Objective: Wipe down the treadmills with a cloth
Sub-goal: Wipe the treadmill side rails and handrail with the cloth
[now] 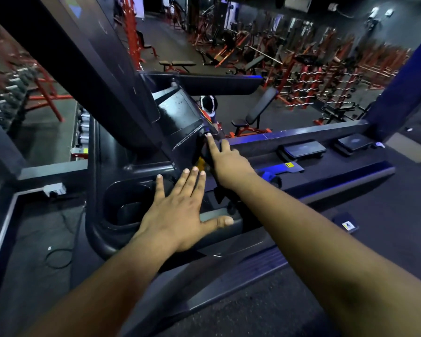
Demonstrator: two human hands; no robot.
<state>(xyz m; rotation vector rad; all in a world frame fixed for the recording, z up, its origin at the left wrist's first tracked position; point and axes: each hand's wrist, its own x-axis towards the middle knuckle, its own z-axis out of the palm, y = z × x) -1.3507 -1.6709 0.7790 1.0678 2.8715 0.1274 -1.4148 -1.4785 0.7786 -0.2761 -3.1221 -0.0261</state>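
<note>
Two bare hands are reaching over a treadmill console in a dim gym.

The left hand (178,210) is lying flat on the black treadmill console (100,215), fingers spread apart and holding nothing, right beside the cup holder (127,205). The right hand (225,161) is stretching farther up, one finger pointing at the shiny black panel (180,113); its other fingers are curling around the far edge, so I cannot tell if they are gripping anything. A small yellow thing (201,162) is peeking out between the two hands, mostly hidden, and it could be the cloth, but it is too small to be sure. The tall screen post (66,57) is getting cut off at the top. Red weight racks (314,76) are looking blurry far behind.
</note>
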